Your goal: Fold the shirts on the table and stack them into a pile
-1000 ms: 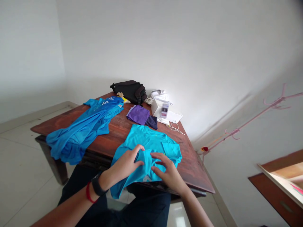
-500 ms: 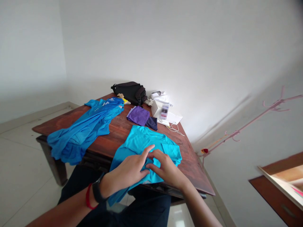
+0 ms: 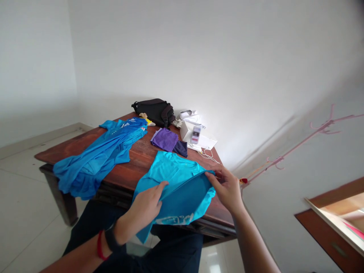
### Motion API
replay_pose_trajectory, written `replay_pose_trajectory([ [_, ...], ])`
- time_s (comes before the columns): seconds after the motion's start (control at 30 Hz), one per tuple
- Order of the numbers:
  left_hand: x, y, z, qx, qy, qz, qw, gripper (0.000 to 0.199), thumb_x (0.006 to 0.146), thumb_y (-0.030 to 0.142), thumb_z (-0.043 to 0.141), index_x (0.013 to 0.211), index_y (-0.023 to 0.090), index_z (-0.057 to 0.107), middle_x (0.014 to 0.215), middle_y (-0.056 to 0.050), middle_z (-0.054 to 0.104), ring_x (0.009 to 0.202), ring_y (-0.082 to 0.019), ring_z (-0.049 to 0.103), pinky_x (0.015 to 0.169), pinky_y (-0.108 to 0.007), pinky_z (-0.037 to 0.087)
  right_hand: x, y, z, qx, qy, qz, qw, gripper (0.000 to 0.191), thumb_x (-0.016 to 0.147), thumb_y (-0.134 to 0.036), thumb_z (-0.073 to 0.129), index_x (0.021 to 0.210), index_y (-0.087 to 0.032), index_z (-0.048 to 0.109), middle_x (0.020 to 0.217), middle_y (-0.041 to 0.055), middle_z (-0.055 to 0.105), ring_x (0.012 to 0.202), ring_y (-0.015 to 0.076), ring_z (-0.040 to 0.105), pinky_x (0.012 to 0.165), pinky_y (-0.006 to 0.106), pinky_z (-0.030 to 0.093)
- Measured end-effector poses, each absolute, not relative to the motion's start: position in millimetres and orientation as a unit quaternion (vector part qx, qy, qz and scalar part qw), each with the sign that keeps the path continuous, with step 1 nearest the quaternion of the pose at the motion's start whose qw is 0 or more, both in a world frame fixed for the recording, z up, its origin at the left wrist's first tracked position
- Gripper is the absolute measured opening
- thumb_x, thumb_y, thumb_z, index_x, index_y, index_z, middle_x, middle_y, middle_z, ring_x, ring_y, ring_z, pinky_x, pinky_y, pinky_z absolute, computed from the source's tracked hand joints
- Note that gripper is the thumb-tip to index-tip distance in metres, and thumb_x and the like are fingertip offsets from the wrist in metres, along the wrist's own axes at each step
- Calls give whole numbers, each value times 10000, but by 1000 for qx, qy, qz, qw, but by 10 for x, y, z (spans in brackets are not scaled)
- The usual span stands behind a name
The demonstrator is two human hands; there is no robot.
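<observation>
The right hand [image 3: 226,189] is clenched on the edge of the turquoise T-shirt [image 3: 182,189], holding a layer up. The left hand [image 3: 143,206] lies against the near side of the cloth, but whether it grips is hard to make out. The shirt rests on the wooden counter [image 3: 136,161], one corner hanging past the front edge. Farther off lie a crumpled blue garment [image 3: 93,159], a folded purple cloth [image 3: 165,139] and a navy cloth [image 3: 181,148]. Beyond them sit a black bag [image 3: 153,112] and a white box [image 3: 186,131], its label blurred.
</observation>
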State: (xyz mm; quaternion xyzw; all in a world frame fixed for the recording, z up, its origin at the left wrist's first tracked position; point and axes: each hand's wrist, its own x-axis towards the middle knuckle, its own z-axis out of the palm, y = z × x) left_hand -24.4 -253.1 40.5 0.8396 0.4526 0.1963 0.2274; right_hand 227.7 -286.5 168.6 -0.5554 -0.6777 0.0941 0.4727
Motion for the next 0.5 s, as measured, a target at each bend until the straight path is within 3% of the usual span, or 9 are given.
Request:
replay_pose_trajectory([
  [0.17,-772,-2480,162,795,545,179,198,499,850,57,521,1301,241,633,1350,-103,679,1225,-298,663,1032,-414,509,2497,-3065,1768,-531,-604,41,593,186,858,-360,776,903,-191,713,772,20,679,662,157,645,519,229,458],
  [0.37,-1581,-2511,97,776,553,217,212,431,764,97,467,1064,275,719,1123,-23,772,1034,-256,732,931,-342,538,2818,-3582,1792,-486,-564,-73,664,169,782,-289,853,838,-183,734,812,59,700,760,203,661,610,297,506],
  [0.5,-1978,-2572,167,782,518,284,199,353,778,259,502,996,345,765,1012,14,794,917,-269,756,843,-336,583,2966,-4115,1668,-500,-534,7,682,244,762,-355,873,838,-205,695,778,38,661,722,192,620,554,283,474],
])
